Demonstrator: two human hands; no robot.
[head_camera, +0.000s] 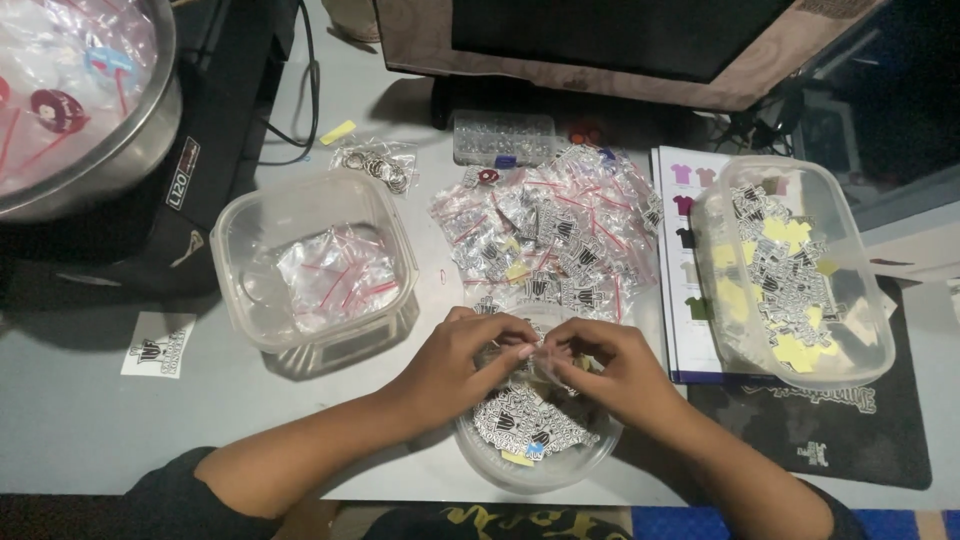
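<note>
Left hand (462, 362) and right hand (610, 368) fingertips meeting, both pinched on small clear bag (535, 355). Round bowl of stickers (530, 440) directly beneath hands. Pile of filled bags (550, 230) beyond hands on tabletop (80, 410).

Dim, cool overhead light – glare on the plastic tubs (310, 215), deep shadow at the corners, slight softness throughout.

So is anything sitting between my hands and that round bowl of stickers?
Nothing visible. The left hand and right hand meet directly over the round bowl of stickers, pinching a small clear bag between the fingertips.
</note>
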